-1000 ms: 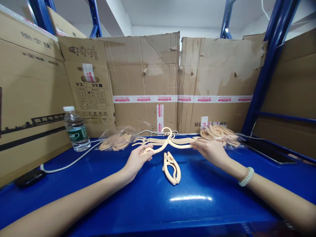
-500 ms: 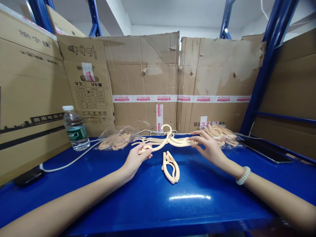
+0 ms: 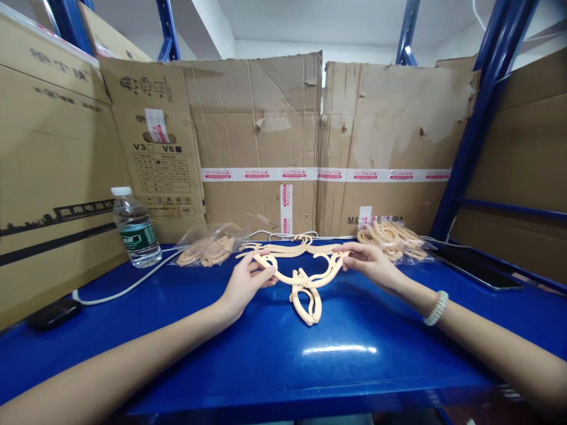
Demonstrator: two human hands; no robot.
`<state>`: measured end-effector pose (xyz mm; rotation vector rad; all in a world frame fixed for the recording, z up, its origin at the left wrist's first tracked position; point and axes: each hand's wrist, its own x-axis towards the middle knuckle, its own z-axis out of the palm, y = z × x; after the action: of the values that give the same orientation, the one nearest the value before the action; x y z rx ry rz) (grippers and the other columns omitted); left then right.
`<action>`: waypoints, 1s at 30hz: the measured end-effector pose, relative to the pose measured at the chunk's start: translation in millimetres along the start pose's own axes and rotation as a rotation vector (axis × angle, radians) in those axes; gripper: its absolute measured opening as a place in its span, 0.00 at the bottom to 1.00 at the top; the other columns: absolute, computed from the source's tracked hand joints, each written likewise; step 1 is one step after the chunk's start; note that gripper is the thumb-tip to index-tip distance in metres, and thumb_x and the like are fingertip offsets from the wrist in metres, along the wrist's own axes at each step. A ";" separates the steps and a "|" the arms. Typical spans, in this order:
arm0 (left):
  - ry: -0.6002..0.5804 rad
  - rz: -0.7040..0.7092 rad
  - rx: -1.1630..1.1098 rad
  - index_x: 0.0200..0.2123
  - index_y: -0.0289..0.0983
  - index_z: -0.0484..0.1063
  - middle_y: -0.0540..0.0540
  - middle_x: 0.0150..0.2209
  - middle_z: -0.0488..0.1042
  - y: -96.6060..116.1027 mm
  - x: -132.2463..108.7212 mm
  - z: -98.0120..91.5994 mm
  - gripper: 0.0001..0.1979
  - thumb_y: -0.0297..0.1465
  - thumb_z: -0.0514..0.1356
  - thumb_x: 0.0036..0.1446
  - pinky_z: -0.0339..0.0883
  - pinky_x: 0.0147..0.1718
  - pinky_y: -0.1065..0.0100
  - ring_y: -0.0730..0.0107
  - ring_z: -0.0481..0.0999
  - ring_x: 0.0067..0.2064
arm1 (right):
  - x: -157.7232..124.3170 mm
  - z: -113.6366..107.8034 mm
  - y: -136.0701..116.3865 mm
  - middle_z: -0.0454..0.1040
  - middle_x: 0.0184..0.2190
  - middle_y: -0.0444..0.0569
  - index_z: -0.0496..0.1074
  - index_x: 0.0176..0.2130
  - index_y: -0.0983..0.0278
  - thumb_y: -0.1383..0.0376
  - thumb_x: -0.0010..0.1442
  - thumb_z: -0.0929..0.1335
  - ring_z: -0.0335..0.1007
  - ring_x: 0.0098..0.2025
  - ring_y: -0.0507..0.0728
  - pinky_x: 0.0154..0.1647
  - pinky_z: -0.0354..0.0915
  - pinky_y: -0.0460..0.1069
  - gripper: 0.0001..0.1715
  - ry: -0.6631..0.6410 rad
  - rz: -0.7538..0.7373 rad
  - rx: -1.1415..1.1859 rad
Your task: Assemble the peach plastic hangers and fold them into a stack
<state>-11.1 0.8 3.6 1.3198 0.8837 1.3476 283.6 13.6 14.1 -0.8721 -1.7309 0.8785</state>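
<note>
A cream plastic hanger (image 3: 319, 282) is held by both ends, its arms sloping down to the middle and its hook folded to the right. My left hand (image 3: 252, 277) is closed on the left end. On the right end, my right hand (image 3: 365, 262) pinches with its fingertips. Below its middle, a folded hanger (image 3: 307, 304) lies on the blue table and is partly overlapped. Behind my hands, several unfolded cream hangers (image 3: 283, 250) lie together with their hooks toward the back.
Clear bags of folded hangers sit at the left (image 3: 208, 248) and right (image 3: 394, 241). A water bottle (image 3: 136, 233), white cable (image 3: 128, 292) and black object (image 3: 54, 314) are at the left. A dark phone (image 3: 478, 268) lies right. Cardboard (image 3: 257, 136) stands behind.
The held hanger has turned, its hook no longer standing up. My right hand has closed on its right end, and it now sits lower and nearer, over the folded hanger.
</note>
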 end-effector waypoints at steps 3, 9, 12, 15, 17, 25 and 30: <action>-0.051 0.029 0.068 0.49 0.36 0.63 0.50 0.32 0.74 2.6 -6.2 6.4 0.30 0.35 0.69 0.43 0.75 0.31 0.67 0.70 0.77 0.30 | -5.3 14.3 -3.7 0.72 0.30 0.45 0.66 0.45 0.63 0.59 0.48 0.74 0.68 0.29 0.52 0.33 0.68 0.49 0.27 0.067 0.045 0.197; -0.133 0.069 0.136 0.49 0.37 0.61 0.53 0.28 0.71 3.5 -13.8 15.3 0.29 0.37 0.67 0.45 0.74 0.29 0.67 0.68 0.76 0.31 | -18.0 40.1 -13.7 0.72 0.28 0.43 0.62 0.33 0.62 0.59 0.49 0.75 0.68 0.29 0.51 0.33 0.68 0.48 0.20 -0.091 0.085 0.277; -0.140 0.061 0.140 0.49 0.37 0.59 0.52 0.28 0.71 2.3 -15.3 17.2 0.30 0.37 0.67 0.45 0.75 0.28 0.67 0.68 0.76 0.30 | -23.9 47.6 -21.6 0.74 0.34 0.47 0.69 0.37 0.65 0.58 0.54 0.73 0.70 0.36 0.53 0.40 0.68 0.50 0.16 -0.298 0.064 0.215; -0.136 0.088 0.136 0.50 0.37 0.58 0.53 0.28 0.72 1.5 -16.2 17.2 0.31 0.36 0.67 0.45 0.75 0.28 0.67 0.68 0.76 0.30 | -26.9 48.4 -27.9 0.74 0.45 0.52 0.70 0.47 0.65 0.56 0.57 0.70 0.70 0.43 0.55 0.45 0.68 0.52 0.21 -0.371 0.044 0.148; -0.114 0.121 0.126 0.49 0.38 0.58 0.53 0.28 0.72 1.7 -16.7 16.4 0.29 0.35 0.67 0.46 0.75 0.29 0.67 0.69 0.76 0.29 | -27.4 46.5 -29.5 0.72 0.49 0.54 0.70 0.51 0.65 0.56 0.58 0.70 0.69 0.46 0.57 0.47 0.67 0.53 0.24 -0.378 0.040 0.122; -0.158 0.243 0.220 0.36 0.36 0.69 0.48 0.37 0.73 8.2 -21.3 16.4 0.09 0.31 0.64 0.51 0.73 0.38 0.68 0.71 0.76 0.37 | -27.8 44.1 -23.0 0.73 0.45 0.51 0.68 0.55 0.63 0.59 0.56 0.72 0.69 0.44 0.55 0.47 0.66 0.51 0.29 -0.387 0.029 0.125; -0.242 0.335 0.249 0.40 0.36 0.72 0.46 0.43 0.73 9.8 -25.6 18.6 0.10 0.29 0.63 0.53 0.70 0.49 0.62 0.66 0.74 0.47 | -26.9 43.2 -25.0 0.75 0.38 0.50 0.69 0.54 0.65 0.58 0.55 0.72 0.71 0.38 0.54 0.43 0.67 0.51 0.29 -0.365 0.052 0.136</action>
<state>2.8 -28.8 9.4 1.8461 0.6993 1.3192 246.0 -28.7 12.5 -0.6992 -1.9361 1.2352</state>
